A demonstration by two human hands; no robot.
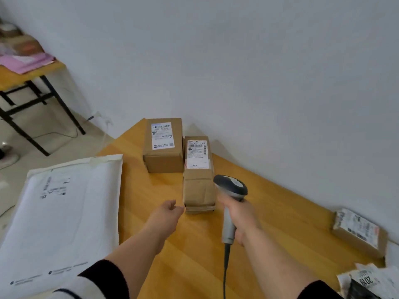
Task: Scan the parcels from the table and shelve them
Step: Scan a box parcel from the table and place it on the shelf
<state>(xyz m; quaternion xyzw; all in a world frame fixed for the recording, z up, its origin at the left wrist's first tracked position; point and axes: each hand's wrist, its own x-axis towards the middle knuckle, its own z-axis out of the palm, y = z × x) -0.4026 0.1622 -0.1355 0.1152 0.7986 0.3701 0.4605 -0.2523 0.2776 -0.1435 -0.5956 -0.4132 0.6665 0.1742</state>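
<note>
Early on: right hand (236,214) clamps its grip on the scanner (232,190), left hand (169,210) relaxed beside the long parcel (198,180); several parcels remain on the bench (194,244), seemingly unshelved.

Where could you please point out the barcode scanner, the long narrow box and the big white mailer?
barcode scanner (232,186): head view, on its dark head.
long narrow box (197,169): head view, on its top face.
big white mailer (62,212): head view, on its middle.

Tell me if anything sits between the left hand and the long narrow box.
Nothing visible does. The left hand hovers just left of the long narrow box's near end, with only bare table between them.
</note>
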